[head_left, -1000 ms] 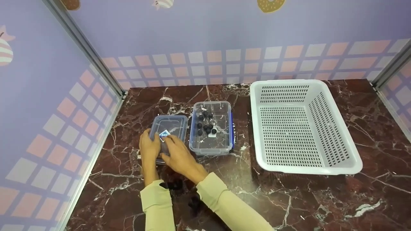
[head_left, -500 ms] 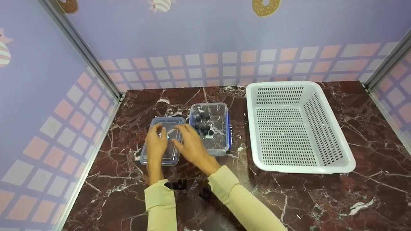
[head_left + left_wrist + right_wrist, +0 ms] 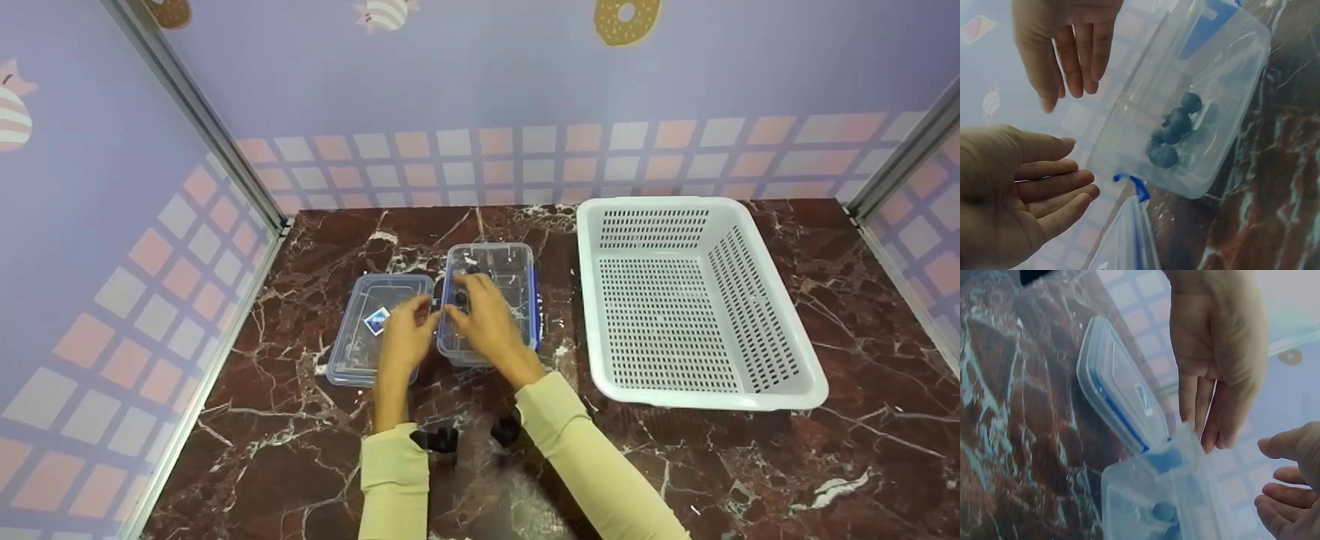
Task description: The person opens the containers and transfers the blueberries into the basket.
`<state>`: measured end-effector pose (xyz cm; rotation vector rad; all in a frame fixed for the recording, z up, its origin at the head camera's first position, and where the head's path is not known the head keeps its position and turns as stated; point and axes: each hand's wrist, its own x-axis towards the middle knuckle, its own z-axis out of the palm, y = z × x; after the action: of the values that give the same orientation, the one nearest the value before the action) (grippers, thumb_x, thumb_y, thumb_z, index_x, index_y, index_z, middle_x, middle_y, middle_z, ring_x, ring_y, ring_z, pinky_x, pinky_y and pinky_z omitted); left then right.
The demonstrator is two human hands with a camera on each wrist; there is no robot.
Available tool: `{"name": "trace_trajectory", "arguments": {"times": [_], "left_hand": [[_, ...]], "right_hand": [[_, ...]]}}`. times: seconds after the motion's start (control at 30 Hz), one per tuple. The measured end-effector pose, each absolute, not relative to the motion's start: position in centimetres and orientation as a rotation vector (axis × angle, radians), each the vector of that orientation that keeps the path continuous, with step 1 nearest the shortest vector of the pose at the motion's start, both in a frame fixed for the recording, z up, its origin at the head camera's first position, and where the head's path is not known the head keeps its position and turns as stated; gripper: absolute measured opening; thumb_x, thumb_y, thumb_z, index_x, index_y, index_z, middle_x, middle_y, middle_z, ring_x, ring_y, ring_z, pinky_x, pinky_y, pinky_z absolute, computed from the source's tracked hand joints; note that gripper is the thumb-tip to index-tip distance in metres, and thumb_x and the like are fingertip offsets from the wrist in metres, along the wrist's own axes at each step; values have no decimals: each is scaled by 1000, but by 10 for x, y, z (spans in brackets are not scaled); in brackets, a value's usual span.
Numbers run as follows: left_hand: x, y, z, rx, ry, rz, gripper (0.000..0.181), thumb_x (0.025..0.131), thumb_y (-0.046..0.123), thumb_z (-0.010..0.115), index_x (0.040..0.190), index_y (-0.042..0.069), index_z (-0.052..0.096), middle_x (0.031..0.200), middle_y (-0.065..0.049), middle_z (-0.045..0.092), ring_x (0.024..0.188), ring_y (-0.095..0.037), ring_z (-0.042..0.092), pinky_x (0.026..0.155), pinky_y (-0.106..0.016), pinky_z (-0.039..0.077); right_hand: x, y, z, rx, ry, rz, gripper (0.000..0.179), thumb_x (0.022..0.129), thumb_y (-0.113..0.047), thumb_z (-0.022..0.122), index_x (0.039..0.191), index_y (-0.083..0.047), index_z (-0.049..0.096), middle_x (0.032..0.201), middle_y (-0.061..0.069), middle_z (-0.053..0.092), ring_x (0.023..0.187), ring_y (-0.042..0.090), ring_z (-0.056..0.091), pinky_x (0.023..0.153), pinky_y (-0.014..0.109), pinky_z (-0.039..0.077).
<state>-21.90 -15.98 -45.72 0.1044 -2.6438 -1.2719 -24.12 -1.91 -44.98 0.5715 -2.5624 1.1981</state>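
Observation:
An uncovered clear plastic box (image 3: 517,281) holds several dark blue, blueberry-like balls (image 3: 1174,126). To its left lies a flat clear lid (image 3: 356,337) with blue edging and a blue-and-white label. My left hand (image 3: 407,334) is over the lid's right side, fingertips near the gap between lid and box. In the left wrist view its fingers are extended and loose, holding nothing. My right hand (image 3: 487,319) hovers above the box and hides part of the balls in the head view. Its fingers (image 3: 1292,495) are spread, with nothing between them.
A large white perforated basket (image 3: 592,315) stands to the right on the dark red marbled table (image 3: 750,465). Patterned purple panels (image 3: 480,82) enclose the back and sides. Black straps (image 3: 437,440) sit at my cuffs.
Both hands have come off the lid and shifted right, the left to the lid's right edge and the right over the box. The lid's label shows again.

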Motion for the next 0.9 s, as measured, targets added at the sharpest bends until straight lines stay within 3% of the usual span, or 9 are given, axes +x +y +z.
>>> {"name": "trace_trajectory", "arguments": {"times": [0.53, 0.9], "left_hand": [[-216, -143, -468, 113, -2665, -1276, 40, 88, 2, 63, 127, -4, 58, 120, -21, 64, 105, -31, 67, 91, -38, 53], [-214, -143, -470, 114, -2655, -1197, 39, 88, 4, 63, 126, -2, 59, 119, -20, 65, 100, -30, 68, 93, -41, 51]], "right_hand": [[-259, -4, -474, 332, -2750, 1072, 38, 83, -11, 72, 115, 4, 60, 112, 21, 61, 107, 37, 58, 97, 46, 46], [-262, -5, -481, 286, -2848, 861, 31, 78, -6, 69, 104, 9, 61, 102, 26, 61, 95, 44, 60, 89, 51, 48]]}}
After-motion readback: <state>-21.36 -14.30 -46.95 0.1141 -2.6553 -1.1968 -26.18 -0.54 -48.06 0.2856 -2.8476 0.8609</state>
